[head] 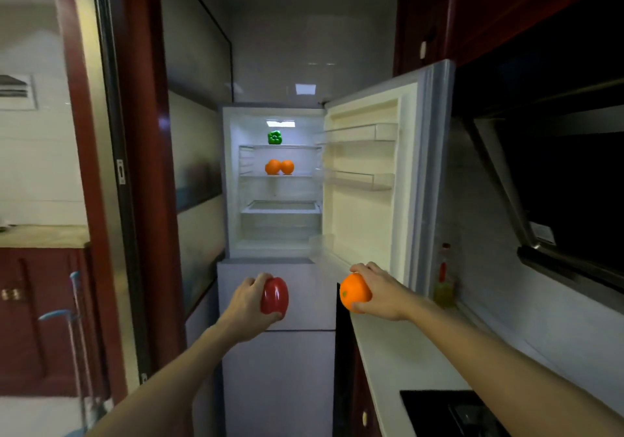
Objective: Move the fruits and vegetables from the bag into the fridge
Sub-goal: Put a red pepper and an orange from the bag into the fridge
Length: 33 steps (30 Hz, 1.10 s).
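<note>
I hold the red pepper (pixel 275 295) in my left hand (pixel 245 305) and the orange (pixel 354 292) in my right hand (pixel 381 293), fingers curled around each, aiming for the open fridge (pixel 233 180) at twelve o'clock.

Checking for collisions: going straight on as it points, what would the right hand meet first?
Likely the bottom edge of the open fridge door, just beyond the right hand and its orange; depth is unclear, so it may clear it.
</note>
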{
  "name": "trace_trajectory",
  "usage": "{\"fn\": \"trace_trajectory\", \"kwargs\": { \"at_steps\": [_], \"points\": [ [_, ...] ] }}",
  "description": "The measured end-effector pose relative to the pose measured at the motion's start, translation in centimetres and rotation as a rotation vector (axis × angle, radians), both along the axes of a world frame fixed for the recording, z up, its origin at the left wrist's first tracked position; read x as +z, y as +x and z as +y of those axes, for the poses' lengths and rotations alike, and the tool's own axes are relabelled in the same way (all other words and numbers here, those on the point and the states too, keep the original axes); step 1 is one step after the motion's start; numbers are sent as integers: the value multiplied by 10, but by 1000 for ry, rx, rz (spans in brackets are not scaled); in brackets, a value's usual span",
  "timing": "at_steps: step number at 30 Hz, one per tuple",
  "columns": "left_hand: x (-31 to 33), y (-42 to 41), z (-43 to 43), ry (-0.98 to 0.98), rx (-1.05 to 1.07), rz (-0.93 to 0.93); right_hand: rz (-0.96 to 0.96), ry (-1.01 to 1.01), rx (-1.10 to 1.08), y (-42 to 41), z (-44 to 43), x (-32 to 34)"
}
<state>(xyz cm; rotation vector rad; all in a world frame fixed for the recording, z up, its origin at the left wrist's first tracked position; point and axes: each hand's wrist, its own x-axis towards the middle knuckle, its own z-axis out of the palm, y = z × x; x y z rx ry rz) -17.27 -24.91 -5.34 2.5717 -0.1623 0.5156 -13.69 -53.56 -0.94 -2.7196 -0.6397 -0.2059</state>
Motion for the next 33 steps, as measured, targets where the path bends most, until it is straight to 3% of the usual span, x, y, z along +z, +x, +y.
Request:
{"fn": "trace_trajectory", "kwargs": {
  "at_steps": [8, 21, 33],
  "points": [
    [12, 24, 59, -25, 124, -18, -2, 20, 100, 53, 64, -11],
    [37, 100, 152, -96, 51, -75, -28, 61, 108, 130, 169, 1],
    [39, 158, 195, -169, 15, -70, -94, 65, 68, 176, 201, 33]
  ]
}}
